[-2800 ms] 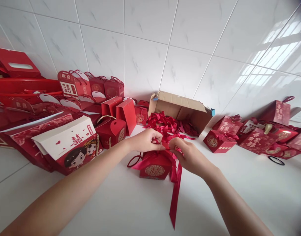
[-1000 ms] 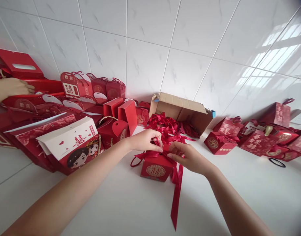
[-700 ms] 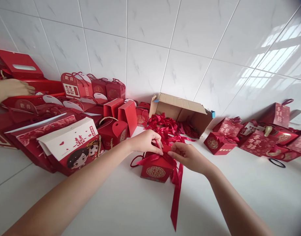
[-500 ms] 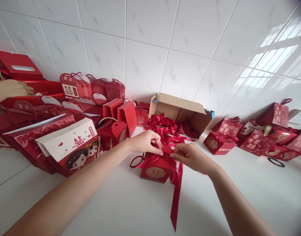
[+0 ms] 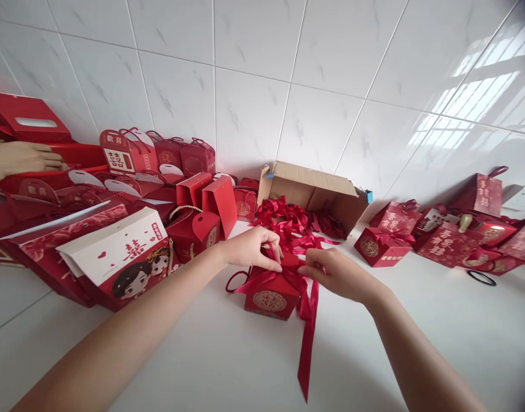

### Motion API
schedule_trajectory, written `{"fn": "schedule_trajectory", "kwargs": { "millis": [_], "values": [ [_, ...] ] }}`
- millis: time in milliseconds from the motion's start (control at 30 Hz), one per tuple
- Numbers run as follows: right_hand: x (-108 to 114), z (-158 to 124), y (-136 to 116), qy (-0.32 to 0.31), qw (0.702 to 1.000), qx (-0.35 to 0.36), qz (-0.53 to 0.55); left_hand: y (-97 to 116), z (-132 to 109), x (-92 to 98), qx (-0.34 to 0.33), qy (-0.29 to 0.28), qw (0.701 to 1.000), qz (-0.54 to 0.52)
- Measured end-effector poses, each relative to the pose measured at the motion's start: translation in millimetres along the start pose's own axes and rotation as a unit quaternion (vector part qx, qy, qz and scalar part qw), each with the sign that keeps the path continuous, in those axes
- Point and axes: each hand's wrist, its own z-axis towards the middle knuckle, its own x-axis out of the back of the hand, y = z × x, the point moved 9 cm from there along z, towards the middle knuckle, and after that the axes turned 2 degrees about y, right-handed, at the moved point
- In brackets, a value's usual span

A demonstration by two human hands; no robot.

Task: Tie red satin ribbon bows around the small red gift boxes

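Note:
A small red gift box [image 5: 271, 300] with a gold round emblem stands on the white table, in front of both hands. Over its top runs a red satin ribbon [image 5: 306, 355], whose long tail hangs down the right side onto the table. My left hand [image 5: 258, 250] pinches the ribbon at the top of the box, thumb and fingers closed. At the box's upper right, my right hand [image 5: 331, 272] is closed with its fingertips on the ribbon. The fingers hide part of the ribbon's middle. A dark red cord loop [image 5: 235, 281] sticks out on the left.
Behind the box, an open cardboard carton [image 5: 314, 176] spills red ribbons [image 5: 283, 214]. Many red gift boxes and a white-topped bag [image 5: 114, 243] crowd the left. More boxes [image 5: 382, 247] and a black ring [image 5: 481, 278] lie right. Another person's hand [image 5: 26, 157] rests at far left.
My hands and the box keep nearly the same place, with only slight finger movement at the ribbon. The view has shifted a little. The other person's hand has moved slightly right.

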Motion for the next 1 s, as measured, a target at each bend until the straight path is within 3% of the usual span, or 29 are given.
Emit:
{"fn": "schedule_trajectory", "kwargs": {
  "millis": [100, 167, 233, 333, 467, 600, 733, 867, 1000],
  "values": [
    [16, 0, 4, 0.058, 0.997, -0.021, 0.052, 12, 2, 10.2, -0.034, 0.045, 0.996, -0.064],
    [25, -1, 1, 0.108, 0.990, -0.007, 0.089, 11, 4, 24.4, -0.053, 0.114, 0.983, -0.135],
    [24, 0, -8, 0.132, 0.984, 0.024, 0.117, -6, 5, 37.8, -0.047, 0.190, 0.962, -0.190],
    [6, 3, -22, 0.131, 0.982, 0.056, 0.121, -52, 5, 43.1, 0.015, 0.264, 0.936, -0.233],
    [-18, 9, -27, 0.159, 0.980, 0.044, 0.115, -97, 3, 30.1, 0.069, 0.285, 0.934, -0.205],
    [-16, 11, -24, 0.206, 0.967, 0.042, 0.142, -112, 8, 17.7, 0.080, 0.271, 0.941, -0.185],
    [17, 8, -5, 0.244, 0.962, 0.022, 0.118, -116, 14, 17.4, 0.078, 0.256, 0.947, -0.176],
    [78, -14, 40, 0.323, 0.942, -0.067, 0.067, -120, 17, 20.7, 0.079, 0.253, 0.949, -0.168],
    [146, -71, 89, 0.493, 0.858, -0.140, -0.012, -122, 17, 18.6, 0.081, 0.247, 0.951, -0.164]
  ]
}}
